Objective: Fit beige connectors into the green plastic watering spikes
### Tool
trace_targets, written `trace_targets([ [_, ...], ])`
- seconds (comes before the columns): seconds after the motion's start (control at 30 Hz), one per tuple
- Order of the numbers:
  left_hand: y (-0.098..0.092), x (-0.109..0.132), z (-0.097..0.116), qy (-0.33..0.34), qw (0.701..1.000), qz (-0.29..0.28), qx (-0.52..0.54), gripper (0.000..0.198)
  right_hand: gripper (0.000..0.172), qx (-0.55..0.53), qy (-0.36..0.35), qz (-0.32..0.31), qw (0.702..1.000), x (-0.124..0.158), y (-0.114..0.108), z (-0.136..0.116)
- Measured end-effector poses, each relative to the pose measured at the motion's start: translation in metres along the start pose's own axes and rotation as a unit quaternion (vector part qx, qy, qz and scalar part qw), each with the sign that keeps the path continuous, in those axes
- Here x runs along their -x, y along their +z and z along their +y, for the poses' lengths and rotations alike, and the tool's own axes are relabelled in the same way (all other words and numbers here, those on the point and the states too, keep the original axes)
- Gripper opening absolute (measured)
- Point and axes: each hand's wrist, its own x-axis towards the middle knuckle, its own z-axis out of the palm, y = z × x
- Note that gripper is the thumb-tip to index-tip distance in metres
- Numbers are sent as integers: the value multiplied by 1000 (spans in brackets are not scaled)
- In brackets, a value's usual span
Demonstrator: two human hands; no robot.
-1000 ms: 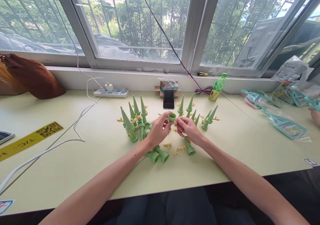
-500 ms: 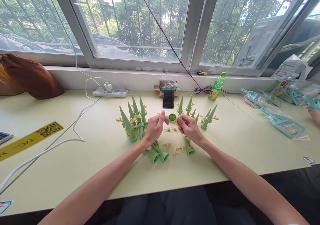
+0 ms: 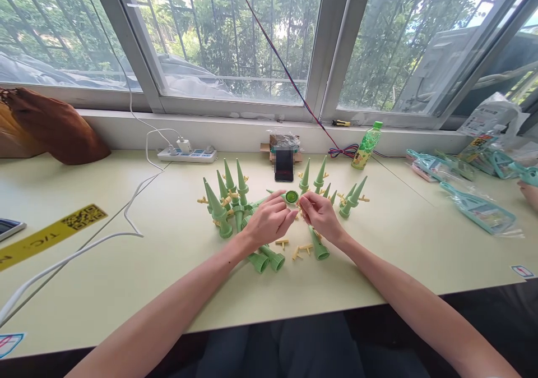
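My left hand [image 3: 271, 221] is palm down over the middle of the table, fingers stretched out and thumb apart. Its fingertips are beside a green watering spike [image 3: 291, 197] whose round open end faces me; whether they touch it I cannot tell. My right hand [image 3: 321, 216] pinches a small yellow piece [image 3: 299, 203], mostly hidden by the fingers. Loose yellow valves [image 3: 282, 244] lie in front of my hands. Another green spike [image 3: 320, 249] lies below my right wrist, and two more spikes [image 3: 275, 260] lie under my left forearm.
Green spikes with yellow valves stand in groups at left [image 3: 216, 210] and right [image 3: 353, 197]. Behind are a phone [image 3: 284, 165], a power strip [image 3: 193, 155] and a green bottle [image 3: 367, 147]. Bagged turquoise items [image 3: 479, 207] lie at right, near another person's hand [image 3: 528, 193].
My left hand has turned palm down and its fingers have straightened from a closed curl, now covering the small yellow pieces between the hands. My right hand keeps its pinch.
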Motion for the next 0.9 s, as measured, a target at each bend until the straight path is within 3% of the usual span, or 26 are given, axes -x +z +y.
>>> trace_targets([
  [0.67, 1, -1, 0, -16, 1000, -2, 19, 43, 37, 43, -17, 24, 999, -1, -2, 0],
  [0.8, 2, 1, 1, -65, 997, 15, 31, 51, 38, 44, -14, 24, 999, 0, -2, 0],
  [0.9, 4, 3, 2, -144, 985, 53, 75, 58, 38, 44, -17, 24, 999, -1, -3, 0],
])
